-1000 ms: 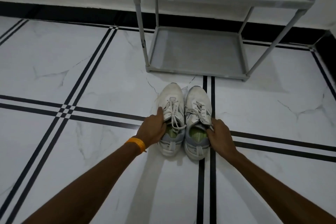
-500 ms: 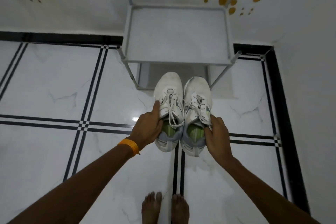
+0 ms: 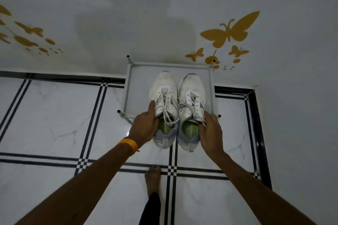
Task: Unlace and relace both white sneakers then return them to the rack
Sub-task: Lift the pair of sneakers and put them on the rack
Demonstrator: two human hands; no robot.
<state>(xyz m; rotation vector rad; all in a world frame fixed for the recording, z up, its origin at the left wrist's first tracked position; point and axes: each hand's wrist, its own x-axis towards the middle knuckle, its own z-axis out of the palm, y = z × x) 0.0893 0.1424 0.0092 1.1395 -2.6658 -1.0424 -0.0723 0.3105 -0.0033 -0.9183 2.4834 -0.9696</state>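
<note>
Two white sneakers with laces and green insoles are held side by side in the air, toes pointing at the wall. My left hand [image 3: 145, 126] grips the collar of the left sneaker [image 3: 163, 95]. On the right sneaker [image 3: 192, 97] my right hand [image 3: 210, 129] holds the collar from the outer side. Their front halves hang over the top shelf of the grey shoe rack [image 3: 135, 89], seen from above; their heels stick out past its front edge. Whether the soles touch the shelf I cannot tell.
The rack stands against a white wall with yellow butterfly stickers [image 3: 229, 30]. A side wall [image 3: 301, 133] closes in on the right. White marble floor with black stripes [image 3: 54, 115] spreads left. My bare foot [image 3: 152, 179] stands below the shoes.
Both sneakers were lifted off the floor and carried forward and up, now over the rack's top shelf. The view rose as I stood, and one foot stepped forward.
</note>
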